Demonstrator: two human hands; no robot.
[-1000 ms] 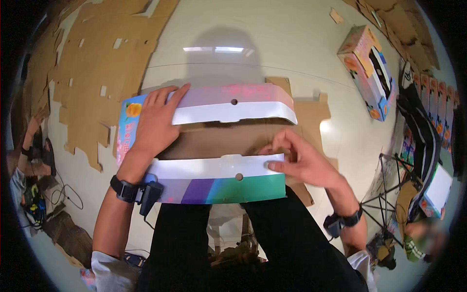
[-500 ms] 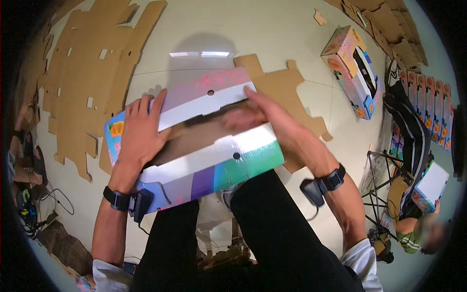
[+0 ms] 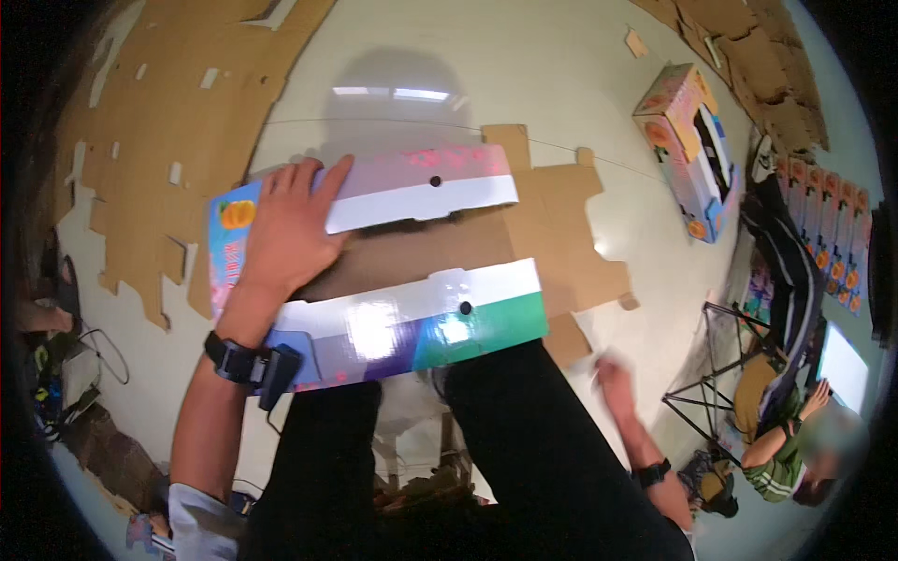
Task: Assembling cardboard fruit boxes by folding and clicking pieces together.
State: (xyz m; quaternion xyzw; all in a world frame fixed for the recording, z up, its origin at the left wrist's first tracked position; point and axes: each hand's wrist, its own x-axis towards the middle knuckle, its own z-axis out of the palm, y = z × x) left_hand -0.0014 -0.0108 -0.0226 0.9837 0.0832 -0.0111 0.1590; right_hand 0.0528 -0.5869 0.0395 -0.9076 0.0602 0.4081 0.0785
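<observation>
From my end, I have the left hand [image 3: 292, 229] spread palm down across the left end of a printed carton [image 3: 383, 341], pressing rather than clutching. The right hand [image 3: 617, 385] is off the carton's right side, near but apart from it; it is blurred, so I cannot tell whether its fingers are curled or holding anything. The carton lies crosswise just in front of the legs [image 3: 327, 449], its 2 long white strips parted over a brown inside. Each long printed panel shows 1 round hole.

I judge the carton light and fairly stiff along its folds, with springy flaps that could crease if pinched midway. The bright glare on its near side suggests a slick, glossy skin. I'd take hold at its 2 short ends with broad contact, not by the white strips.

A brown cardboard sheet [image 3: 558, 220] reaches out past the carton's right end, and larger cardboard [image 3: 140, 206] covers the floor [image 3: 402, 117] to its left. Beyond the carton, to the right, sits a second printed box [image 3: 675, 140]. Farther right of the carton I see a black stand [image 3: 708, 360] and a co-worker's green sleeve [image 3: 773, 467].
</observation>
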